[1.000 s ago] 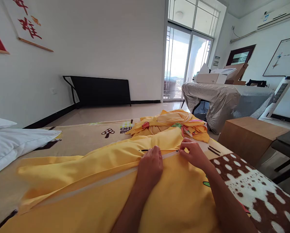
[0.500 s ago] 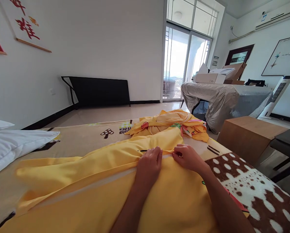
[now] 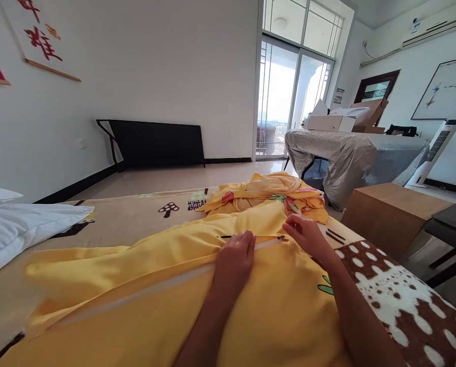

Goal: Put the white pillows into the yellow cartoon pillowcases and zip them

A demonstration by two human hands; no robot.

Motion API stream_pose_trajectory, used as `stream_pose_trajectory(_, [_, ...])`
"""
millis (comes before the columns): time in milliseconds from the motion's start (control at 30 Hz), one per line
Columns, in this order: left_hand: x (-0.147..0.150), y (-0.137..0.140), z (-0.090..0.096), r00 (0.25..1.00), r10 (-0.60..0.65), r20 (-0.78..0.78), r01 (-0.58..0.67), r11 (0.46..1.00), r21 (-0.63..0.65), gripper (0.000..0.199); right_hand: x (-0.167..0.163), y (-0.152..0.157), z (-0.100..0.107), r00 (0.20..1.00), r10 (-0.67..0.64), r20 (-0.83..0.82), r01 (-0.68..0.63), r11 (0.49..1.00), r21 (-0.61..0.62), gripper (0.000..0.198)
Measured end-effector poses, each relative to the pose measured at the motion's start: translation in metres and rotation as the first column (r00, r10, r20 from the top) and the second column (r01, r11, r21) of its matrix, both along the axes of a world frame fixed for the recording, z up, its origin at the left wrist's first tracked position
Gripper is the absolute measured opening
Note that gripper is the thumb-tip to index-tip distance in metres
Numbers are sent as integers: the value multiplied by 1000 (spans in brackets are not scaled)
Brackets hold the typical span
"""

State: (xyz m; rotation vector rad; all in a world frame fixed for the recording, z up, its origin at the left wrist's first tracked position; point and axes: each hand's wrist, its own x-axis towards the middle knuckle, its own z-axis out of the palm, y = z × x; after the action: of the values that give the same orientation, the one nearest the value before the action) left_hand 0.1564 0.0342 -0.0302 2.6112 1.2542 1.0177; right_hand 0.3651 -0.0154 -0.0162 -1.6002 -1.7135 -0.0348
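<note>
A yellow duvet cover (image 3: 166, 316) lies spread in front of me, with a long pale zipper strip (image 3: 143, 295) along its opening. My left hand (image 3: 236, 255) is closed on the fabric edge beside this strip, knuckles up. Just past the strip's right end is my right hand (image 3: 306, 235), its fingers bent and slightly apart near the cloth. Between the hands, a small dark zipper pull (image 3: 280, 238) shows on the seam. Bunched yellow printed bedding (image 3: 258, 191) lies beyond the cover.
The bed has a beige and brown patterned blanket (image 3: 396, 290). White pillows (image 3: 29, 232) sit at left. To the right stand a cardboard box (image 3: 392, 214), a black stool (image 3: 451, 227) and a plastic-covered table (image 3: 346, 158). A black folded frame (image 3: 157, 145) leans against the wall.
My right hand has let go of the seam and moved a little up and to the right, uncovering the dark zipper pull. My left hand has stayed in place.
</note>
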Motion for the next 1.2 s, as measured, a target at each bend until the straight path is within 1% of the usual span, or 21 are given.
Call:
stream_pose_trajectory(33, [0,0,0,1000,0,1,0,1000,1,27,-2,0,1,1000,-3,-17,3,999,37,23])
stream_pose_trajectory(100, [0,0,0,1000,-1,2,1,1000,-1,27,-10,-1,1,999,39,-10,-39,996,80,20])
stream_pose_trajectory(167, [0,0,0,1000,-2,0,2,1000,-2,26,-20,0,-1,994,100,34,-102,992,76,17])
stream_pose_trajectory(233, [0,0,-1,1000,-2,-5,2,1000,-2,26,-30,2,-4,990,117,80,-122,991,53,17])
stream_pose_trajectory(333, [0,0,-1,1000,3,-20,-3,1000,-3,26,-35,6,-9,991,65,117,-70,997,37,14])
stream_pose_trajectory(433, [0,0,-1,1000,5,-28,-5,1000,2,26,-31,8,-9,992,4,129,-7,1000,22,11])
stream_pose_trajectory(533, [0,0,-1,1000,4,-30,-4,1000,-7,27,-26,5,-6,993,5,117,-1,999,-40,11])
stream_pose_trajectory(667, [1,2,-2,1000,-4,-30,3,1000,-17,26,-21,3,-4,995,4,102,11,990,-139,16])
stream_pose_trajectory(800, [1,3,-3,1000,-2,-27,2,1000,-16,26,-14,2,-3,996,-29,81,44,981,-190,22])
stream_pose_trajectory(900, [1,2,-3,1000,3,-29,-3,1000,-20,26,-6,-2,2,999,-25,31,31,976,-216,25])
stream_pose_trajectory(967, [1,2,-1,1000,5,-31,-6,1000,-22,25,-3,-7,7,1000,-18,23,24,967,-255,28])
stream_pose_trajectory(1100, [1,2,0,1000,1,-27,-2,1000,-26,25,-7,-13,13,999,-5,40,19,936,-350,29])
stream_pose_trajectory(1200, [1,2,-1,1000,-2,-22,1,1000,-29,25,-16,-14,14,996,-31,83,60,926,-372,26])
